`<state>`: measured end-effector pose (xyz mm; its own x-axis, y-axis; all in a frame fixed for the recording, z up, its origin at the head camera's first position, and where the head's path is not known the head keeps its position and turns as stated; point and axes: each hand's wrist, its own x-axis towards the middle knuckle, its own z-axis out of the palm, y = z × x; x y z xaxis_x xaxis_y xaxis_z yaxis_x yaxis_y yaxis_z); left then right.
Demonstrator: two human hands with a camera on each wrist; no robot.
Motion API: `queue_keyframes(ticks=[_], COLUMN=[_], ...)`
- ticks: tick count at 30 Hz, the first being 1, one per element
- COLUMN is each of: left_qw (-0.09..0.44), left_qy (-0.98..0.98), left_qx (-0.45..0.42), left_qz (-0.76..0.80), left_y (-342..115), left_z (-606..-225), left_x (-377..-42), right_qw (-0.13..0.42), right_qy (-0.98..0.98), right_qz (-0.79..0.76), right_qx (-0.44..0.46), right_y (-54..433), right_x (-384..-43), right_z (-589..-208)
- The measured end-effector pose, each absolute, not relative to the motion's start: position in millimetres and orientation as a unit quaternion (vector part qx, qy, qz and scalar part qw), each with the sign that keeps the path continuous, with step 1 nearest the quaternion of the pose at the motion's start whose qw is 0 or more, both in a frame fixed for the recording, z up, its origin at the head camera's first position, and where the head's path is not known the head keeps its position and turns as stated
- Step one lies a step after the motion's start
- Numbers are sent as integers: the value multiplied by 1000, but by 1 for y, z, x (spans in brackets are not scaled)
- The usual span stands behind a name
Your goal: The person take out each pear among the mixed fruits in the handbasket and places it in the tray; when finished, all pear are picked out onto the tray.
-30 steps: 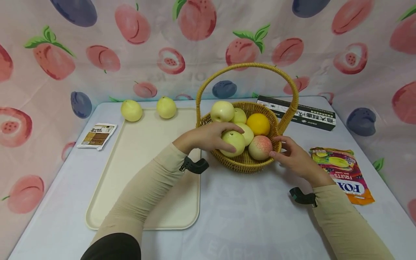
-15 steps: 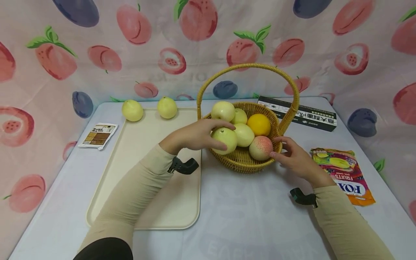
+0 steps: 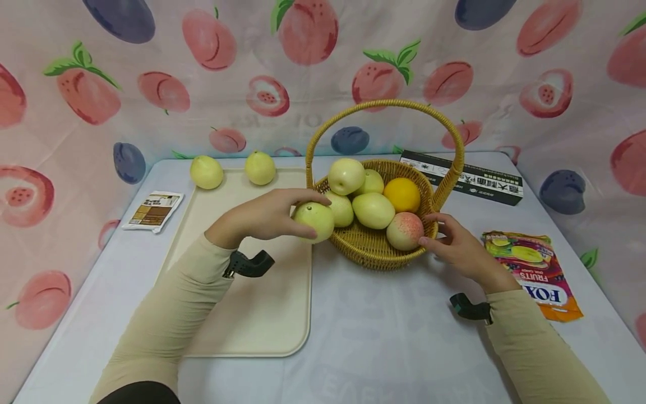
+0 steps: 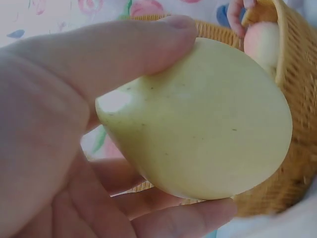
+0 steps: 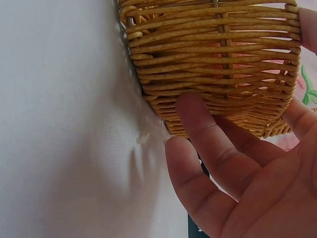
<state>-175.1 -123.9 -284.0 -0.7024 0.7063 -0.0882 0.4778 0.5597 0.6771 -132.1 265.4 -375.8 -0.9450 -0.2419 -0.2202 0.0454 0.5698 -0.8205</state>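
My left hand (image 3: 254,216) holds a pale yellow-green pear (image 3: 318,223) at the left side of the wicker basket (image 3: 370,259), over the tray's right edge. In the left wrist view the thumb lies along one side of the pear (image 4: 213,124) and the fingers along the other. My right hand (image 3: 461,249) grips the basket's right rim, fingers against the outer weave (image 5: 218,64), thumb at the rim beside a pink-and-cream peach (image 3: 405,231). Also in the basket are an orange (image 3: 402,194) and several pale green fruits (image 3: 373,211).
A cream tray (image 3: 262,314) lies left, with two yellow-green pears (image 3: 207,172) at its back edge. A brown-and-white packet (image 3: 153,211) is left of it. Behind the basket lies a black box (image 3: 484,182); a candy bag (image 3: 537,275) lies right. The basket's tall handle (image 3: 383,102) arches overhead.
My left hand has carried the pear leftward out of the basket. A pale fruit behind it has shifted left and the one beside it now shows fully. The right hand stays on the rim.
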Motion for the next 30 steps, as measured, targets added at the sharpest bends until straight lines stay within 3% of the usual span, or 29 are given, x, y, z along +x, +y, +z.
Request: queue_keyframes(ticks=[30], left_qw=[155], left_qy=[912], left_qx=[112], left_qz=[364], left_y=[-251], left_z=[-315], left_x=[-191], right_qw=[153], right_qy=[873], right_qz=[-460], right_qx=[-62], right_y=[267], right_x=[-133], right_z=[-379])
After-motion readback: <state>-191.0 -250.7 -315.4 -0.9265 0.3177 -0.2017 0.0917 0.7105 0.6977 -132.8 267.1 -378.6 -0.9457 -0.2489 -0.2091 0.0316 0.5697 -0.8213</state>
